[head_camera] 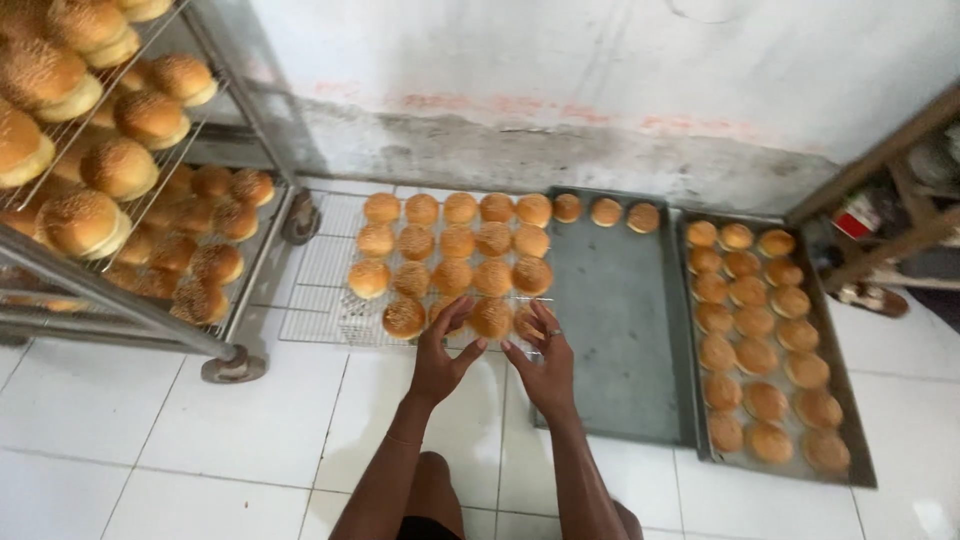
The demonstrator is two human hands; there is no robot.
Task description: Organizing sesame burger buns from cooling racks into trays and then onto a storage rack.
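**Buns on the wire rack**

Your left hand pinches a round, seeded bun on the wire cooling rack — fingers curled, half open. Your right hand cups another glossy bun at 3 o'clock of it. Flat metal tray further right.

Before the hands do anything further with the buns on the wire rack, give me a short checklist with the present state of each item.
1. Left hand at the rack's front row, fingers around a bun: ok.
2. Right hand on a bun at the front right corner: ok; firmness of grip: cannot tell.
3. Wire rack flat on the tiled floor, with bare wire at its left: ok.
4. Middle tray nearly empty, three buns along its far edge: ok.
5. Right tray filled with rows of buns: ok.
6. Wheeled trolley stands close to the rack's left edge: ok.
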